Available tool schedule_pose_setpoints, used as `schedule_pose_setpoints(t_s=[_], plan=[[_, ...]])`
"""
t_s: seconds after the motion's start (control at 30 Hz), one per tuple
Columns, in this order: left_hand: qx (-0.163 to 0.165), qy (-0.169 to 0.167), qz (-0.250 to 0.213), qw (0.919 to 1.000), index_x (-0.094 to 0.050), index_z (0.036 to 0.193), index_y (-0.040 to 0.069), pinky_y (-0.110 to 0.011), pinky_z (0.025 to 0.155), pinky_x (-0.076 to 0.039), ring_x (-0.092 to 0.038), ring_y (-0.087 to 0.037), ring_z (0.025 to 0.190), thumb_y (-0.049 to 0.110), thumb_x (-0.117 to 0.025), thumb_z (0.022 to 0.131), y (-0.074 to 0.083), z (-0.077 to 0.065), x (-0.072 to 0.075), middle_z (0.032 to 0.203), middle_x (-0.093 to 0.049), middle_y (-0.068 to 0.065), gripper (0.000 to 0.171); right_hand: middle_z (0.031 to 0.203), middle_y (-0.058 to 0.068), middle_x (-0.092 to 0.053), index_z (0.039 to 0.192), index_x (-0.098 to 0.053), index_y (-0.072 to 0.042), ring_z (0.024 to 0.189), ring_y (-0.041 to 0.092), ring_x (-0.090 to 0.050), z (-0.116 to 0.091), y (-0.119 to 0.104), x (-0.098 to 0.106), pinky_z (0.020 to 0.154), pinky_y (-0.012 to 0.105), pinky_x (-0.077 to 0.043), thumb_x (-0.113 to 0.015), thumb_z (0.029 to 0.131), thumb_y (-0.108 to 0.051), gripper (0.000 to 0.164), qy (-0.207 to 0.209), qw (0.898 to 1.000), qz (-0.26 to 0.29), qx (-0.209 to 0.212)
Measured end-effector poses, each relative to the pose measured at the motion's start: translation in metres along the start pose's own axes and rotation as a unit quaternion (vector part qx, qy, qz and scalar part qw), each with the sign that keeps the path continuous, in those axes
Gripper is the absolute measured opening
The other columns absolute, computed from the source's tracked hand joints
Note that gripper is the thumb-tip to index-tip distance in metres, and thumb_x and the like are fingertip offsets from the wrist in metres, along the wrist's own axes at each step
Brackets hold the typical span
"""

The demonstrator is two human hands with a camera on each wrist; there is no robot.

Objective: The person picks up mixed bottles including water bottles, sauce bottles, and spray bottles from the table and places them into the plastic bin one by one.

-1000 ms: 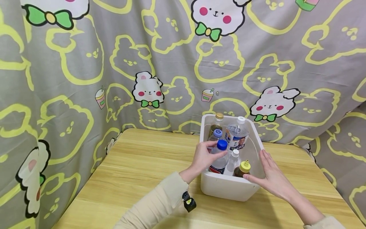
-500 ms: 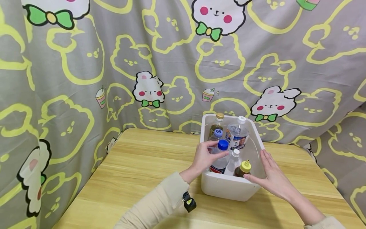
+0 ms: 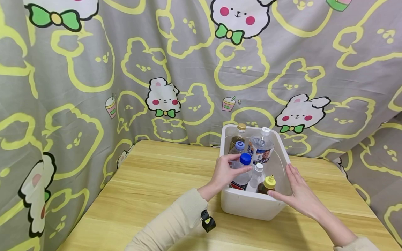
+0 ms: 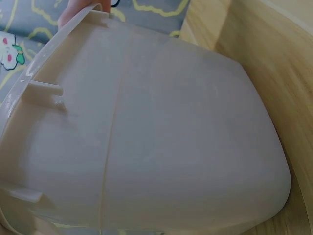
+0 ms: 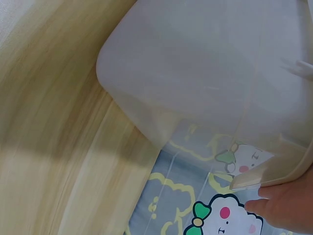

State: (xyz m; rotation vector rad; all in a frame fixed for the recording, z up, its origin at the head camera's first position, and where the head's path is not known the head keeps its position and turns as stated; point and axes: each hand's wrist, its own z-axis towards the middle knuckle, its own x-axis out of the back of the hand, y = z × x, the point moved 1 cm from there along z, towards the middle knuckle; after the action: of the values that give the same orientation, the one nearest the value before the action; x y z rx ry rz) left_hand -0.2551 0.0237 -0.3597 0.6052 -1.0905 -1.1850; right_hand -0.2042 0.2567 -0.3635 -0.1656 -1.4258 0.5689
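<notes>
My left hand reaches over the left rim of a white plastic bin and holds a clear bottle with a dark blue cap, thumb across its front. My right hand holds the bin's near right corner, thumb on the front rim and fingers along the right rim. Beside the held bottle stand a slim clear bottle with a white cap and a brown squeeze bottle with a yellow nozzle cap. Both wrist views show mainly the bin's outer wall, with fingers at its rim.
Behind them in the bin are a light-blue-capped bottle, a gold-capped bottle and a large clear labelled bottle. The bin stands on a wooden table, with a printed curtain behind and at the sides.
</notes>
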Motion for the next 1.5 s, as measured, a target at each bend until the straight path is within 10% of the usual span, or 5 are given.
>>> schedule_pose_setpoints(t_s=[1.0,1.5], plan=[[-0.011,-0.014,-0.016,0.9997,-0.061,0.111,0.008,-0.023,0.081,-0.043,-0.053,-0.008,0.097,0.028,-0.077,0.067,0.002,-0.003,0.003,0.107,-0.061,0.001,0.050,0.144,0.024,0.005,0.138,0.000,0.007,0.130,0.037,0.006,0.000,0.000,0.000,0.096,0.062,-0.010,-0.061,0.076,-0.051,0.104,0.003,1.000,0.008,0.004],[0.010,-0.051,-0.098,0.9938,-0.055,0.117,0.002,-0.026,0.079,-0.048,-0.055,-0.021,0.100,0.018,-0.071,0.075,-0.004,-0.008,0.030,0.117,-0.054,-0.010,0.048,0.144,0.025,-0.004,0.138,-0.013,0.005,0.131,0.037,0.004,-0.002,-0.002,0.002,0.093,0.065,-0.013,-0.063,0.076,-0.049,0.097,0.014,1.000,0.009,0.017]])
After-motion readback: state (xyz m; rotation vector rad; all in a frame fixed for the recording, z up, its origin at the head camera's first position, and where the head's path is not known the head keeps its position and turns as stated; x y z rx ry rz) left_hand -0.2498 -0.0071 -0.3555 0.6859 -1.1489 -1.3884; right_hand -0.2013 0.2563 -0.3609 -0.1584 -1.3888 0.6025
